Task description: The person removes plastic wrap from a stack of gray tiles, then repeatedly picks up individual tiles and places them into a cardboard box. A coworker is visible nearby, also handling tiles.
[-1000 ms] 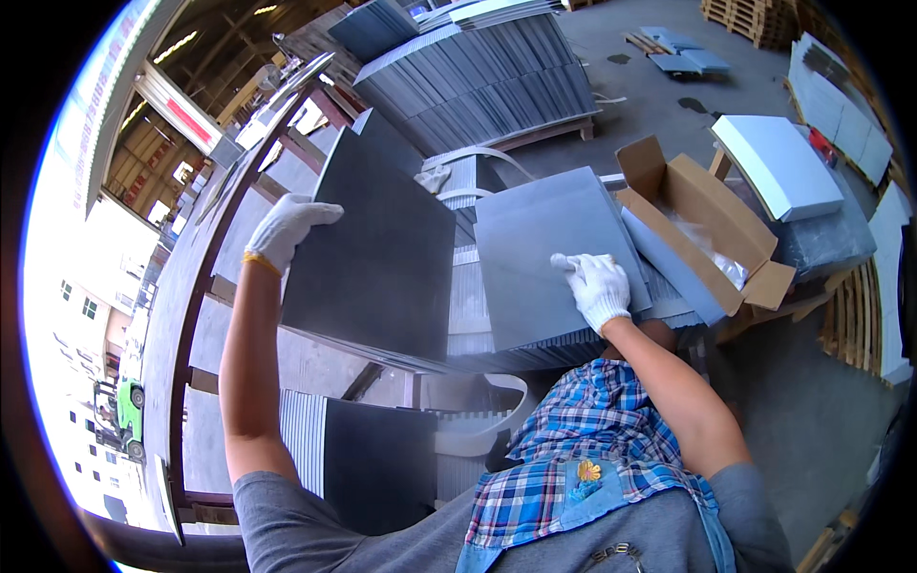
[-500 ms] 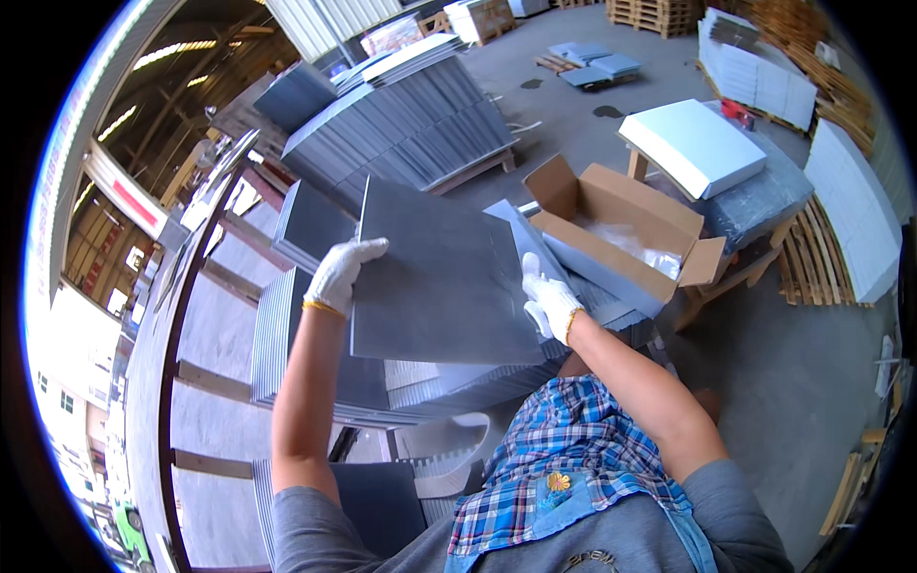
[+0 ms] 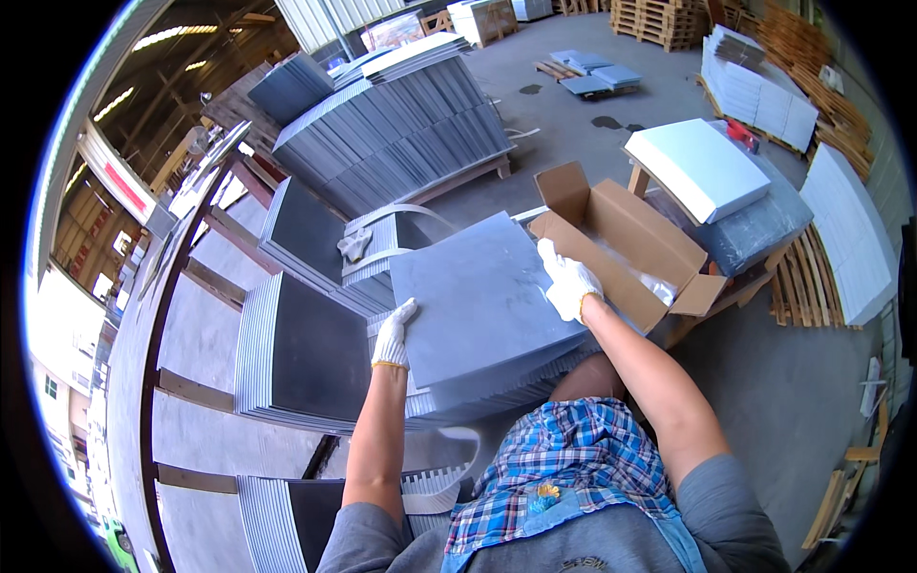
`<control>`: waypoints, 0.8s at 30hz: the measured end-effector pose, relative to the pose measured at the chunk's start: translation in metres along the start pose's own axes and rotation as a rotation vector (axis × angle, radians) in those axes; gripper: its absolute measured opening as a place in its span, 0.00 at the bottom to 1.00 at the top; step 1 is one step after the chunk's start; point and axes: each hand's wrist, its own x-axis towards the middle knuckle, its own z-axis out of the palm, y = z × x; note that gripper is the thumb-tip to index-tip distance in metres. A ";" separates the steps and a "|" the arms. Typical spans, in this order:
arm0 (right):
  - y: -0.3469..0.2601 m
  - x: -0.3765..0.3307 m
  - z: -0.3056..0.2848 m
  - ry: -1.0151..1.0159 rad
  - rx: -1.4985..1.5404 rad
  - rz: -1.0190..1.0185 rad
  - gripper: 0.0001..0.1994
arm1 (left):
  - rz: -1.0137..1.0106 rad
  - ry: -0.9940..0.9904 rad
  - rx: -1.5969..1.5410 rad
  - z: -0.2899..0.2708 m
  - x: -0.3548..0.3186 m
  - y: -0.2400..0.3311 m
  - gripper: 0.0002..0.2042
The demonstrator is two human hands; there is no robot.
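Note:
A large grey square tile (image 3: 478, 296) is held flat between my two white-gloved hands, just above a stack of similar tiles (image 3: 497, 387) in front of me. On the tile's left edge my left hand (image 3: 394, 336) grips it. At the right edge my right hand (image 3: 565, 282) holds it, close to an open cardboard box (image 3: 621, 239).
Dark tiles lean on edge in stacks (image 3: 306, 353) against a metal rack (image 3: 172, 382) at the left. A loose white glove (image 3: 355, 244) lies on a strapped tile bundle. Behind stand big tile pallets (image 3: 401, 124), a white slab (image 3: 702, 167) on wrapped goods, and wooden pallets (image 3: 669, 19).
The tile has swung from tilted upright at the left rack to lying flat over the stack in front of me. Both hands stay on its edges.

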 end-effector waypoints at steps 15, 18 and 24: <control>-0.078 -0.040 0.070 0.346 -0.262 -0.410 0.14 | 0.318 0.194 1.679 -0.038 0.037 -0.004 0.44; -0.103 -0.058 0.104 0.377 -0.095 -0.515 0.29 | 0.390 0.307 1.884 0.003 0.017 0.015 0.36; -0.087 -0.049 0.069 0.327 0.817 -0.287 0.27 | 1.117 -0.172 1.397 0.054 -0.008 -0.016 0.28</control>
